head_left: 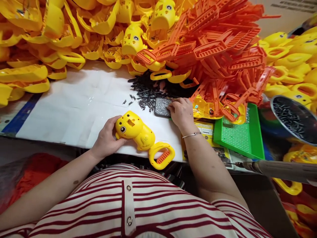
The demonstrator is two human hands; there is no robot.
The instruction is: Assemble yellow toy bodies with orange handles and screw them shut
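My left hand [108,136] is wrapped round the head end of a yellow duck-shaped plastic toy [145,137]. The toy lies at the table's front edge, its eye and screw holes facing up. An orange ribbed trigger [163,157] shows inside its loop handle. My right hand [182,112] reaches over a small dark tray of tiny silvery screws [162,107], thumb and fingers pinched together at its right side. Whatever is between those fingertips is too small to make out. Just behind the tray lies a heap of short black cylindrical parts [146,94].
Yellow toy shells [99,19] are piled along the back, beside a tall heap of orange plastic parts [223,39]. To the right are a green perforated basket [237,135], a bowl of black parts [292,115] and a power screwdriver [272,168]. White sheeting [74,109] covers the table.
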